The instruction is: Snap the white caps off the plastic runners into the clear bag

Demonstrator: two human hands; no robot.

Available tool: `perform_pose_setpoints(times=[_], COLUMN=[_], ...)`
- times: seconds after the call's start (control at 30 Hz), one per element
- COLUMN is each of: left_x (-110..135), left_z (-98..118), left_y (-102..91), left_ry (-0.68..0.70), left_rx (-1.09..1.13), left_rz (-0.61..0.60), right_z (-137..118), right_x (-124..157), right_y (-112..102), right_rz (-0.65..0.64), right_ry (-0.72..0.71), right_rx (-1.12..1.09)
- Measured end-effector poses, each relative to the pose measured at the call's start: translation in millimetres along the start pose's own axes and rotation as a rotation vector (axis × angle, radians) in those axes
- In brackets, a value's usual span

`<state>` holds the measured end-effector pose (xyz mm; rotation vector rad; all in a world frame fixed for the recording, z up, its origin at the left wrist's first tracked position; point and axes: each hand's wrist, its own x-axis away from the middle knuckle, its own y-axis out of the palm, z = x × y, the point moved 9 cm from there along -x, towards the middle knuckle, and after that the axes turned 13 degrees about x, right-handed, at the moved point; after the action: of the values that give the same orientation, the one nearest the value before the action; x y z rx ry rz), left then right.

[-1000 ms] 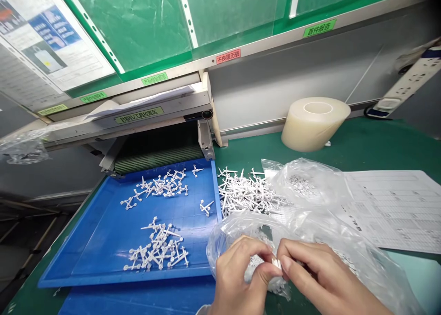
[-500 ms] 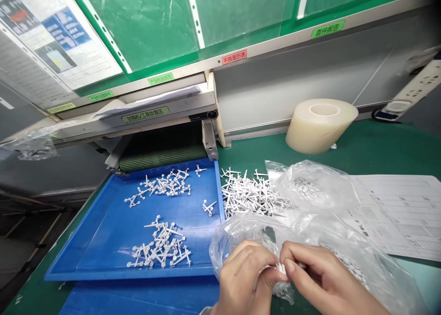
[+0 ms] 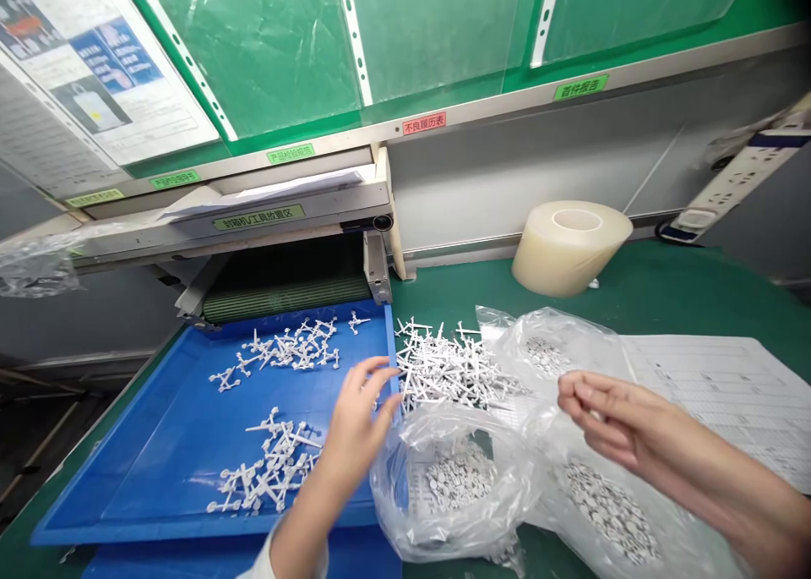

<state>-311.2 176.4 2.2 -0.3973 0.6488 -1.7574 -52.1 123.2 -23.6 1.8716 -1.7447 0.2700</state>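
Note:
My left hand (image 3: 362, 423) hovers over the right rim of the blue tray (image 3: 158, 444). Its fingers are spread apart, and no object shows in them. Close to its fingertips lies a pile of thin white plastic sticks (image 3: 443, 368). My right hand (image 3: 612, 423) is closed above the transparent bags, thumb and fingers together; anything in them is too small or hidden to name. Small round white pieces fill the front plastic bag (image 3: 462, 477), the right plastic bag (image 3: 612, 511) and the back plastic bag (image 3: 545, 355). Branched white assemblies (image 3: 272, 469) lie in the tray in two groups.
Behind the tray ends a green conveyor belt (image 3: 285, 296) under a shelf. A large tape roll (image 3: 570, 249) stands at the back of the green table. Printed sheets (image 3: 715, 385) lie at the right, and a power strip (image 3: 741, 182) hangs beyond.
My hands were together over the front bag, fingertips on a small white piece. They have parted: the left moved up and left and opened, the right moved up and right.

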Motion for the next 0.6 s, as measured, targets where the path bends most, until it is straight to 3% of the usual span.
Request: perform_pose_setpoints(times=[0.1, 0.23, 0.4, 0.6], left_x=[-26, -38, -36, -30], left_z=[-52, -93, -109, -113], left_y=[-12.9, 4.7, 19.7, 8.6], left_ry=[-0.112, -0.173, -0.23, -0.338], left_rx=[0.008, 0.114, 0.208, 0.348], left_rz=[-0.047, -0.199, -0.275, -0.242], right_z=[-11, -13, -20, -18], right_x=[-10, -30, -51, -56], right_y=[-31, -56, -91, -83], right_rz=[0.13, 0.174, 0.251, 0.193], right_ry=[0.005, 0.02, 0.017, 0.03], right_rx=[-0.13, -0.16, -0.094, -0.069])
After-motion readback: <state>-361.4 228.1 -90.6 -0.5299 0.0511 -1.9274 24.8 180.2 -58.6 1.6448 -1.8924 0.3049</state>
